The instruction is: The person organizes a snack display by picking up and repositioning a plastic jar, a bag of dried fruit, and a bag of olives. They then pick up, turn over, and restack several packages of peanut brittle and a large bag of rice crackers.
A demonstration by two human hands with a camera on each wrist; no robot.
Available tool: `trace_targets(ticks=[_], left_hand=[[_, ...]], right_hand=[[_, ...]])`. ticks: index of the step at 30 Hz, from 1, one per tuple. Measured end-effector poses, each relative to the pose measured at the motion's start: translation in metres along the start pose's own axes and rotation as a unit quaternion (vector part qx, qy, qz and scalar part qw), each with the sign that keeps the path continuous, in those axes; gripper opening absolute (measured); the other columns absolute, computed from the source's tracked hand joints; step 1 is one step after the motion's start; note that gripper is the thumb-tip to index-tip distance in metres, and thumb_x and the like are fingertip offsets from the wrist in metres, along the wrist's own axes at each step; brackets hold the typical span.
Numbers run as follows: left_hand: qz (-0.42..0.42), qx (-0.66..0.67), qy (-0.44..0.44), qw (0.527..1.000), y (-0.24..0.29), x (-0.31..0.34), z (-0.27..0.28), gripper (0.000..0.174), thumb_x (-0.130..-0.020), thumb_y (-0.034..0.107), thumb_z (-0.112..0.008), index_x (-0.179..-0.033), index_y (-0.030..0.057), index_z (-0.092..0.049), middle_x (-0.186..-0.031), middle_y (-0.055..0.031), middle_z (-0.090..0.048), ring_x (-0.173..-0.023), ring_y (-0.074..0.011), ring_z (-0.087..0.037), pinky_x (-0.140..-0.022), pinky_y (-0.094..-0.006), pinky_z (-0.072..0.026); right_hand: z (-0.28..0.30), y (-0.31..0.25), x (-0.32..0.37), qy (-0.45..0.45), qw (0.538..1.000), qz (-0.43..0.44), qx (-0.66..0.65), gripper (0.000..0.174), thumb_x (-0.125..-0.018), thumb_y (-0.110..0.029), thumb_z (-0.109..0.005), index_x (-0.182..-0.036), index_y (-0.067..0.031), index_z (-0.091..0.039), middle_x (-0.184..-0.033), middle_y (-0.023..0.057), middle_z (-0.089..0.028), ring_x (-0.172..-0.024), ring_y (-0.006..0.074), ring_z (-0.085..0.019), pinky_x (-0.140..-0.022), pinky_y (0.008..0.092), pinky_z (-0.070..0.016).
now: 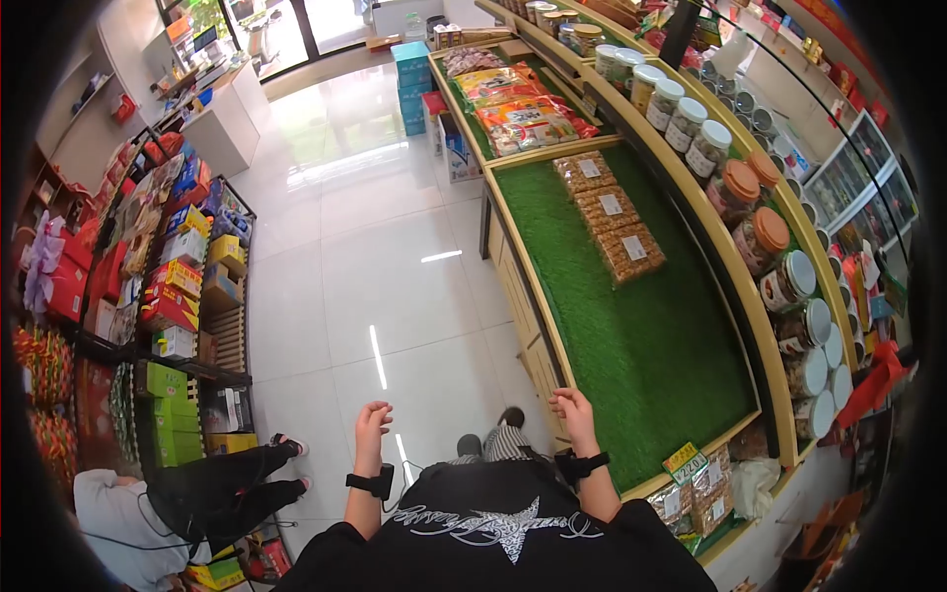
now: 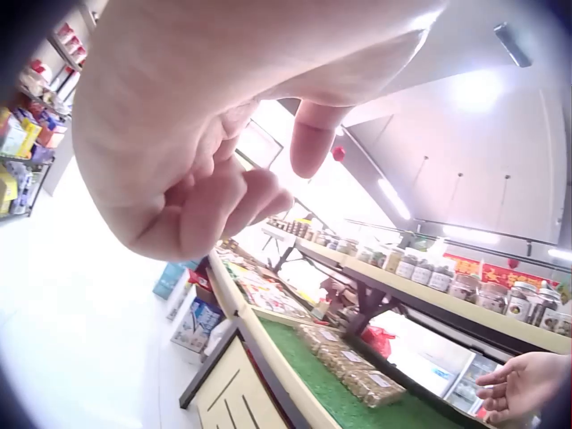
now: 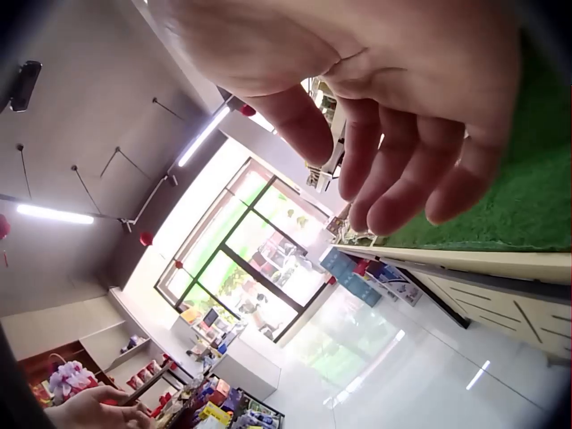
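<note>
In the head view my left hand (image 1: 371,434) hangs in the air over the aisle, its fingers loosely curled around nothing. My right hand (image 1: 576,416) is held beside the wooden edge of a display stand lined with green artificial turf (image 1: 631,365), and it too holds nothing. Several clear packs of brown snack blocks with white labels (image 1: 610,205) lie in a row on the turf. Seen close up, the left hand's fingers (image 2: 237,201) bend toward the palm, while the right hand's fingers (image 3: 393,179) droop loosely with the thumb apart.
Lidded jars (image 1: 688,122) line the shelf above the turf. Bagged goods (image 1: 518,109) fill the farther bay, with blue boxes (image 1: 411,84) beside it. More bags (image 1: 698,496) sit at the near corner. A rack of boxed goods (image 1: 178,286) and another person (image 1: 148,513) are on the left.
</note>
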State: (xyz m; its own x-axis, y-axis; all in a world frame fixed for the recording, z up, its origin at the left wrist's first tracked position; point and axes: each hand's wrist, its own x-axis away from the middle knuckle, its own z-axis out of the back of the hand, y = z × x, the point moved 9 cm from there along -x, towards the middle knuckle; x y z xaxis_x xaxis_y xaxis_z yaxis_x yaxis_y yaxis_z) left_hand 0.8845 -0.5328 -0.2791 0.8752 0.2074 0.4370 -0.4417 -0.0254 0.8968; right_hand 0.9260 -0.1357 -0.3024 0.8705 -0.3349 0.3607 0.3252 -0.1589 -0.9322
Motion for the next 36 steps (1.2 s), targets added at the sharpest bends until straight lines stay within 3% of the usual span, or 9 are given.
trace_targets(ticks=[3,8,16,21,28,36], left_hand=[[0.015,0.015,-0.059,0.998,0.005,-0.012,-0.025,0.026,-0.082,0.023,-0.046,-0.1,0.0058,-0.052,-0.098,-0.0064,-0.058,-0.084,-0.0133,-0.054,-0.073,-0.0262,-0.0409],[-0.002,0.009,-0.068,0.998,0.04,-0.051,-0.06,0.024,-0.081,0.021,-0.049,-0.098,0.0057,-0.053,-0.096,-0.005,-0.058,-0.084,-0.0116,-0.053,-0.072,-0.0248,-0.0399],[-0.05,-0.006,-0.077,0.996,0.13,-0.134,-0.143,0.024,-0.081,0.021,-0.049,-0.098,0.0054,-0.053,-0.095,-0.0048,-0.058,-0.084,-0.0116,-0.053,-0.073,-0.0247,-0.0398],[-0.065,-0.01,-0.105,0.992,0.156,-0.177,-0.201,0.025,-0.08,0.021,-0.049,-0.099,0.0051,-0.053,-0.096,-0.005,-0.058,-0.085,-0.0115,-0.053,-0.072,-0.0248,-0.0397],[-0.014,-0.07,-0.167,0.983,0.16,-0.221,-0.27,0.028,-0.079,0.02,-0.05,-0.101,0.0043,-0.053,-0.095,-0.0042,-0.058,-0.084,-0.0108,-0.052,-0.072,-0.0249,-0.0389],[-0.012,-0.147,-0.316,0.937,0.191,-0.31,-0.386,0.027,-0.08,0.019,-0.051,-0.102,0.0035,-0.053,-0.095,-0.0037,-0.057,-0.084,-0.0101,-0.051,-0.072,-0.0243,-0.0386]], right_hand=[[-0.009,0.002,-0.024,-0.017,1.0,-0.009,0.004,0.018,-0.081,-0.012,-0.046,-0.094,-0.0021,-0.054,-0.083,0.0054,-0.06,-0.068,0.0088,-0.054,-0.062,0.0206,-0.0413],[-0.009,-0.007,-0.079,-0.013,1.0,-0.025,0.005,0.019,-0.08,-0.013,-0.047,-0.094,-0.0019,-0.055,-0.082,0.0053,-0.06,-0.066,0.0092,-0.054,-0.061,0.0207,-0.0413],[0.016,-0.072,-0.199,0.007,0.998,-0.021,-0.059,0.017,-0.081,-0.012,-0.047,-0.092,-0.0037,-0.055,-0.08,0.0053,-0.061,-0.064,0.0086,-0.055,-0.055,0.0201,-0.0404],[0.031,-0.105,-0.255,0.017,0.999,-0.016,-0.033,0.017,-0.081,-0.013,-0.046,-0.092,-0.0047,-0.055,-0.08,0.0044,-0.061,-0.066,0.0085,-0.056,-0.056,0.0197,-0.0402],[0.051,-0.092,-0.271,0.041,0.996,-0.061,-0.053,0.017,-0.082,-0.015,-0.047,-0.092,-0.0063,-0.057,-0.082,0.0035,-0.062,-0.068,0.0092,-0.056,-0.06,0.0214,-0.0406],[0.074,-0.056,-0.278,0.173,0.971,-0.145,-0.079,0.018,-0.082,-0.018,-0.047,-0.094,-0.0087,-0.057,-0.083,0.0024,-0.062,-0.07,0.0088,-0.056,-0.061,0.0214,-0.0397]])
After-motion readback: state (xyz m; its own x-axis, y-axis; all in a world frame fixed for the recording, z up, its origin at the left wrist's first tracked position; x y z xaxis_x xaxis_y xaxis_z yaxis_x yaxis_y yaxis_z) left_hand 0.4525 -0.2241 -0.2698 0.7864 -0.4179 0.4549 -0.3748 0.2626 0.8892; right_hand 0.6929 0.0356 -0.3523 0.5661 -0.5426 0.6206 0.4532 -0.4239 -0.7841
